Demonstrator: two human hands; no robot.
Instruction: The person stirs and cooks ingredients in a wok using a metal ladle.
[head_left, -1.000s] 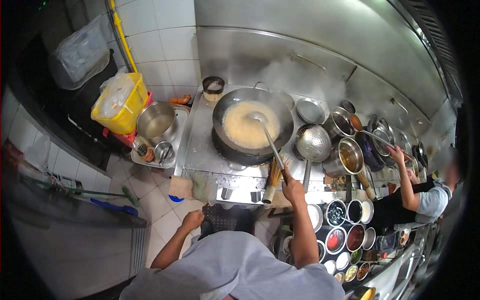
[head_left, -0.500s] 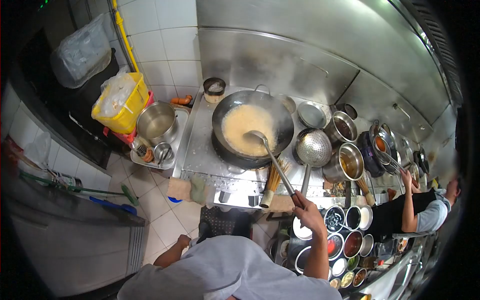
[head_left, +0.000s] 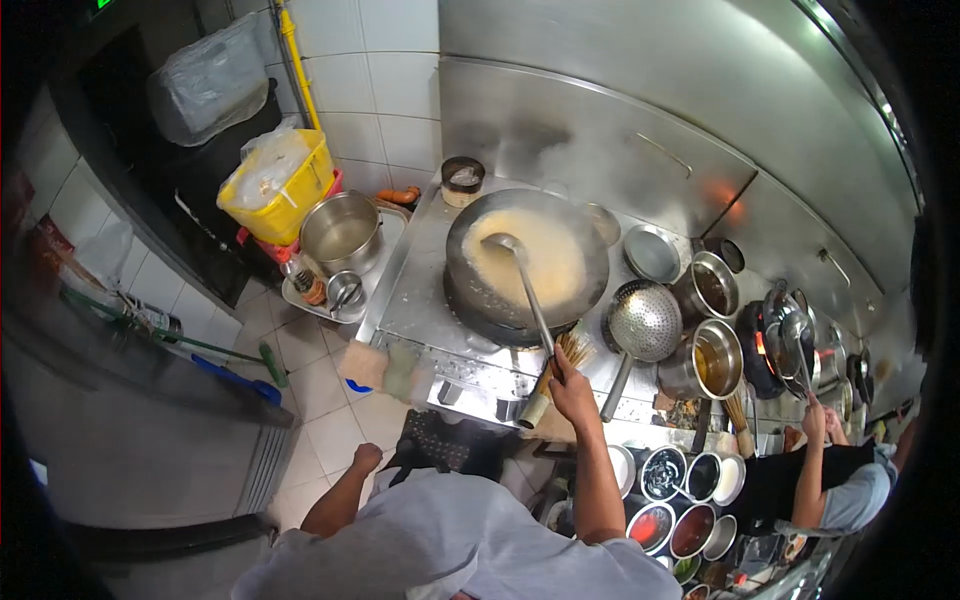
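My right hand (head_left: pixel 574 396) is wrapped round the end of a long-handled ladle (head_left: pixel 534 300). The ladle's bowl dips into pale yellow, cloudy liquid (head_left: pixel 545 255) inside a big dark wok (head_left: pixel 480 305) on the stove, and steam rises above it. Below the grip, a bamboo brush (head_left: pixel 540 400) lies at the stove's front edge. Near my waist, my left hand (head_left: pixel 367 459) is closed in a fist with nothing visible in it. A perforated strainer (head_left: pixel 645 322) rests to the right of the wok, its handle pointing towards me.
Metal pots (head_left: pixel 716 360) stand right of the strainer. Several seasoning containers (head_left: pixel 664 472) fill the counter at my right. Further right, a co-worker's hand (head_left: pixel 815 420) holds a ladle over another wok. At left are a steel pot (head_left: pixel 342 235), a bottle (head_left: pixel 305 280) and a yellow crate (head_left: pixel 280 205).
The ladle bowl has moved to the wok's far left side, with my right hand moving forward and left. My left fist has risen from beside my body. The whole view has shifted slightly.
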